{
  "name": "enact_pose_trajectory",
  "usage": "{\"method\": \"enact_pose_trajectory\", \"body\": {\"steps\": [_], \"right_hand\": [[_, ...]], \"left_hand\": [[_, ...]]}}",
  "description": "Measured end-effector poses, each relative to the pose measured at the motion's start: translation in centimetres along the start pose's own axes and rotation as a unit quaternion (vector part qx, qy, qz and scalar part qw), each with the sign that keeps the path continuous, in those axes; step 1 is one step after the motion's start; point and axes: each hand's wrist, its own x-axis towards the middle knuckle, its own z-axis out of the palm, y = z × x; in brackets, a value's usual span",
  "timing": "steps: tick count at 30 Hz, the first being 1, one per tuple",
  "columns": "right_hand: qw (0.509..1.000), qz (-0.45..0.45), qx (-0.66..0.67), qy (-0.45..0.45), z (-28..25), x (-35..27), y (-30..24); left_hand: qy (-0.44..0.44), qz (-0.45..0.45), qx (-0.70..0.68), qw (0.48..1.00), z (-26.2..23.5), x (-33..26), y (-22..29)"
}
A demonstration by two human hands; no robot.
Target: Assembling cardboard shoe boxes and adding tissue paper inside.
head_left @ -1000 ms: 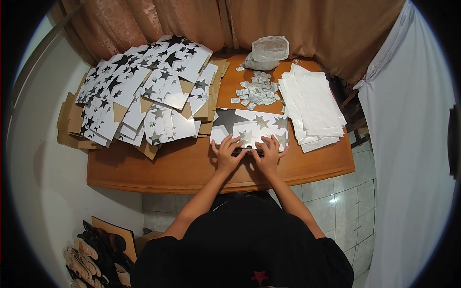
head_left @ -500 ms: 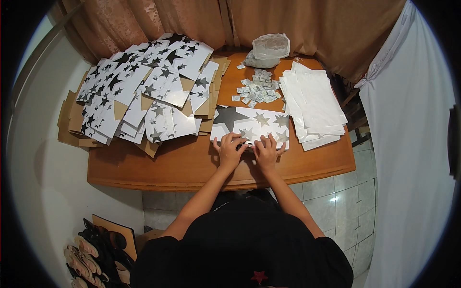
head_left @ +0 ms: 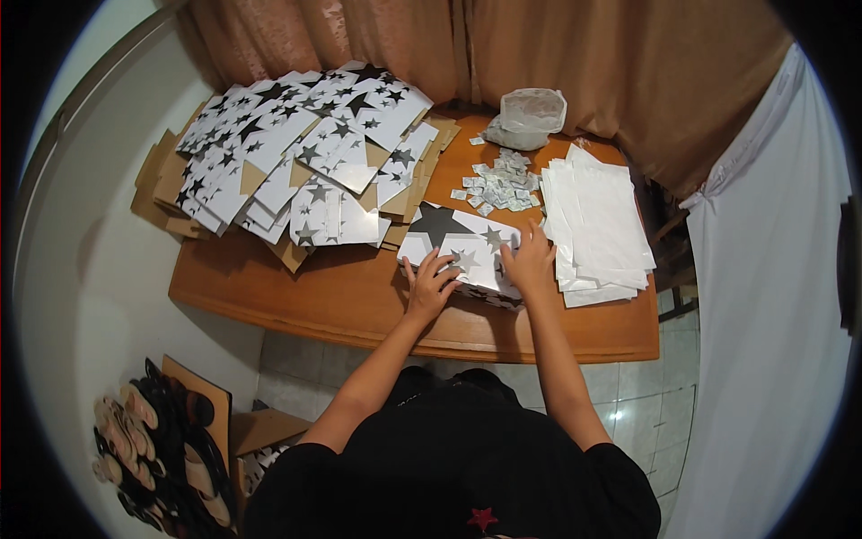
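Steadying starred box [head_left: 478, 259] with half-open left hand [head_left: 429, 286] laid at its 7 o'clock and half-open right hand [head_left: 532, 264] at 3 o'clock, probably against sliding.

Free front-left tabletop [head_left: 337, 295], box [head_left: 476, 253] to right

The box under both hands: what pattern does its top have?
The box has black and grey stars on white, showing best in the head view.
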Motion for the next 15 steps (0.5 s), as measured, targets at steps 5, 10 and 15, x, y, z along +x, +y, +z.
{"method": "enact_pose_trajectory", "body": {"steps": [5,10,15], "right_hand": [[0.957,0.049,0.011,-0.284,-1.1,2.0,4.1],[0.83,0.132,0.204,-0.502,-4.9,0.1,4.0],[0.765,0.016,0.455,-0.456,-3.9,-6.2,6.8]], "left_hand": [[0.143,-0.091,0.064,0.983,-0.1,-2.6,1.4],[0.088,-0.378,-0.102,0.916,1.1,-9.5,4.8],[0.06,-0.419,-0.344,0.838,3.4,-13.6,9.7]]}}
